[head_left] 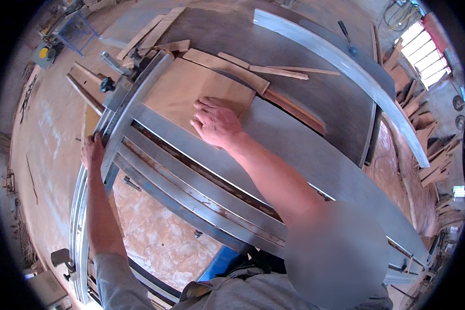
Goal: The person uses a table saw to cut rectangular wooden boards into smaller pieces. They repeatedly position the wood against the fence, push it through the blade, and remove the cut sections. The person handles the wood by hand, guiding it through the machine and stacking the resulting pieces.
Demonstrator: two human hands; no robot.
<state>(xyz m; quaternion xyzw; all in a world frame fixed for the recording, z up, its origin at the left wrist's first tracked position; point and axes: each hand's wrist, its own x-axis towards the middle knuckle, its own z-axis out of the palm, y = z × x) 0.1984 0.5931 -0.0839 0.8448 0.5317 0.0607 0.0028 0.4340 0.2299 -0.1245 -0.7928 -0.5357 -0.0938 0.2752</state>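
A light-brown wooden board (173, 88) lies flat on the grey metal bed of a sliding table saw (315, 155). My right hand (216, 121) presses on the board's near right part, palm down with the fingers spread. To the left, my left hand (92, 151) has its fingers curled over the long metal rail (120, 121) that runs along the left side of the machine. Against the board's far edge lies a narrower wooden strip (227, 70), with a dark curved edge between the two.
Thin offcuts (279, 72) lie on the dark table behind the board. A long curved-looking metal fence (341, 59) crosses the far right. A clamp with a black knob (107, 84) sits at the rail's far end. Scrap wood (423, 124) is piled at the right.
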